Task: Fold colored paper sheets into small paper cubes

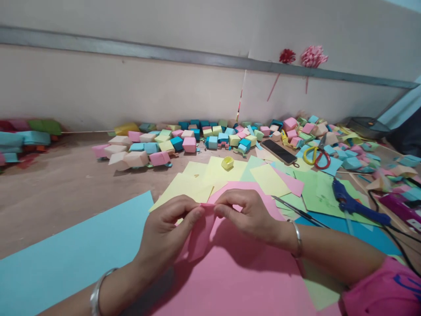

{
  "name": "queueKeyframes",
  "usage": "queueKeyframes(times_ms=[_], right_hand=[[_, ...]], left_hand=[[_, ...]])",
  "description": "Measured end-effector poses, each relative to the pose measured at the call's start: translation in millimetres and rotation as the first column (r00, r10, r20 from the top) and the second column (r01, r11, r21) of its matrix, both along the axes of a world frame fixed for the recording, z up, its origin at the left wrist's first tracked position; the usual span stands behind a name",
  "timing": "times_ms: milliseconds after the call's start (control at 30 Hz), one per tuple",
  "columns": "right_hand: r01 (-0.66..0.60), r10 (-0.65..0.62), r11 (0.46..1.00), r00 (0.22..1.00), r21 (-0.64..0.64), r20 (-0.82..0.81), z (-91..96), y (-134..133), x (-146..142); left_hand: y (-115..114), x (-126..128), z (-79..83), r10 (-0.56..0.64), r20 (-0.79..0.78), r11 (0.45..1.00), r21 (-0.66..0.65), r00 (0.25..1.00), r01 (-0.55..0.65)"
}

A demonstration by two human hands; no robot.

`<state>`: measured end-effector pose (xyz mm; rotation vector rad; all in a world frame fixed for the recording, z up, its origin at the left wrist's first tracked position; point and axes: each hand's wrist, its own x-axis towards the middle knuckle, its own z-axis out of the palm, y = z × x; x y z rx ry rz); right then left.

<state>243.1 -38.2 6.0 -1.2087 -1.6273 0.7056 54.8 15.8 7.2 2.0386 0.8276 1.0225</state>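
Observation:
My left hand [167,232] and my right hand [246,215] meet over a large pink paper sheet [237,276]. Both pinch a small folded pink paper piece [199,232] between thumbs and fingertips, its top edge held between the two hands. A metal bangle sits on each wrist. A pink sleeve covers my right forearm at the lower right.
A light blue sheet [66,259] lies at the left. Yellow, green and pink sheets [263,180] spread ahead. Several folded paper cubes [184,140] line the wall. A phone [279,151], scissors [317,156], a blue glue gun [353,204] and a small yellow tape roll [227,163] lie to the right.

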Motion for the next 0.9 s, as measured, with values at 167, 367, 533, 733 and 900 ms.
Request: queueKeyframes(times_ms=[167, 367, 533, 733, 900], right_hand=[[0.018, -0.025, 0.991, 0.999, -0.134, -0.048, -2.2, 0.1, -4.4], [0.007, -0.001, 0.971, 1.000, -0.240, 0.026, -9.9, 1.9, -6.0], [-0.091, 0.093, 0.951, 0.996, -0.295, -0.007, -11.6, 2.5, -5.3], [-0.132, 0.136, 0.927, 0.991, -0.351, -0.013, -13.4, 1.8, -5.2], [-0.171, 0.172, 0.878, 0.984, -0.447, -0.040, -13.1, 3.4, -6.9]], left_hand=[[-5.5, 4.4, 6.8, 0.063, 0.023, 0.967, -0.247, 0.998, -0.056], [-4.2, 7.3, 5.3, 0.031, 0.041, 0.903, -0.430, 0.999, -0.011], [-1.0, 7.8, 1.7, 0.086, 0.031, 0.899, -0.432, 0.996, -0.065], [1.2, 8.8, 3.8, 0.053, -0.017, 0.895, -0.443, 0.998, -0.055], [2.0, 10.6, 5.6, -0.046, -0.104, 0.944, -0.329, 0.993, 0.009]])
